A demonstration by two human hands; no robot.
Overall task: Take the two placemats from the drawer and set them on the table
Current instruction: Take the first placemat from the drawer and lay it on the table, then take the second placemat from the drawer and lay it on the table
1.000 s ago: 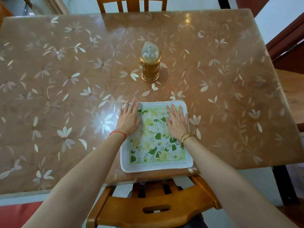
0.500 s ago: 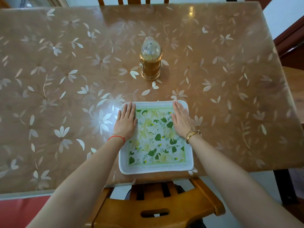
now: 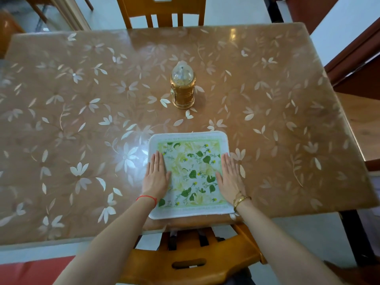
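The mat (image 3: 190, 173) is laid flat at the near edge of the table (image 3: 287, 120), before the chair (image 3: 195, 262). It is pressed at its sides by the left hand (image 3: 156, 177) and right hand (image 3: 229, 179), fingers straight (nothing gripped), apparently to smooth and square it.

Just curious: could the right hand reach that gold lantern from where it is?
Probably yes: the right hand lies flat on the placemat, holding nothing, and only bare table separates it from the gold lantern.
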